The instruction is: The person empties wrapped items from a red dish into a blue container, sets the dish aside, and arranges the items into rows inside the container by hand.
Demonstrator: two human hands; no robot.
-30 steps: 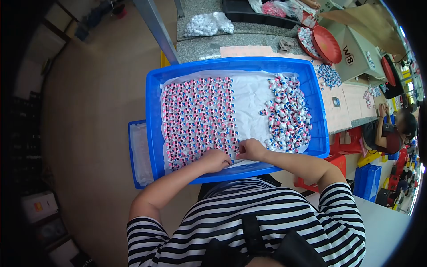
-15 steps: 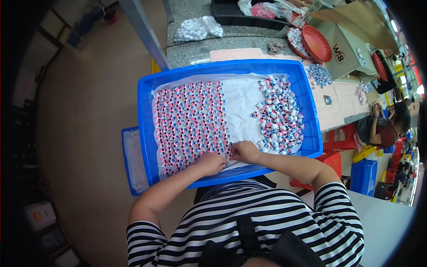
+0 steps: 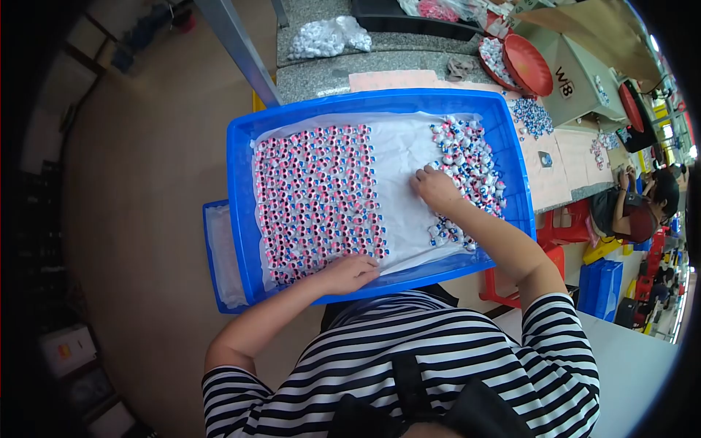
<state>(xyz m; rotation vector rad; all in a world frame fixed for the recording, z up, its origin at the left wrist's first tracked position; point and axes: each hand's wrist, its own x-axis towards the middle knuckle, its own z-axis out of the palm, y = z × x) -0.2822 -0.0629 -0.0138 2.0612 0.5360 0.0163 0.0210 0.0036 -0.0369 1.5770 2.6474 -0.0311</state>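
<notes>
A blue tray (image 3: 365,102) lies before the person, its far edge against or over the stone surface (image 3: 314,77); what bears its near edge is hidden. A white lining (image 3: 405,157) covers its floor, probably to cushion the small painted pieces.

Toward the tray's left edge, the arranged pieces (image 3: 314,197) form close rows from the far edge to the near one, perhaps packed so that each is easy to see and count. The loose pieces (image 3: 467,157) are heaped along the right edge, apart from the rows; the bare strip of lining between them likely prevents mixing and leaves room to work.

The right hand (image 3: 438,188) is at the heap's left side, fingers bent and drawn narrow, a shape that suits such tiny pieces; whether it pinches one cannot be told. The left hand (image 3: 349,275) rests low at the near end of the rows, by the tray's near edge, fingers close together, perhaps to steady the last pieces there. Its fingertips show no clear piece, so I cannot tell what it holds.
</notes>
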